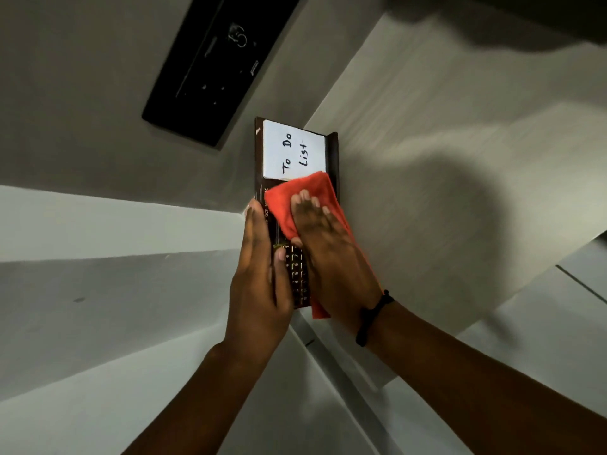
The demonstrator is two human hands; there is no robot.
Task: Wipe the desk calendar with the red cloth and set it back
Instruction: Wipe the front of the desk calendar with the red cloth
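So, left hand [259, 277]: pinching desk calendar [295, 274] by its edge, thumb on its face.
Right hand [331, 254]: flat, fingers straight, pressing red cloth [295, 200] onto it beside my thumb.
Risk: hard push could twist it free, or cloth could snag To Do List pad [292, 152] beyond fingertips.

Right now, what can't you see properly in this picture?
Head view, calendar middle: the red cloth and the right hand pressing it cover that part of the desk calendar.
Head view, month names: the left hand holding the edge hides most of them.
Head view, date numbers: too small and dim to read them all.
Head view, black panel: its marks are too small.
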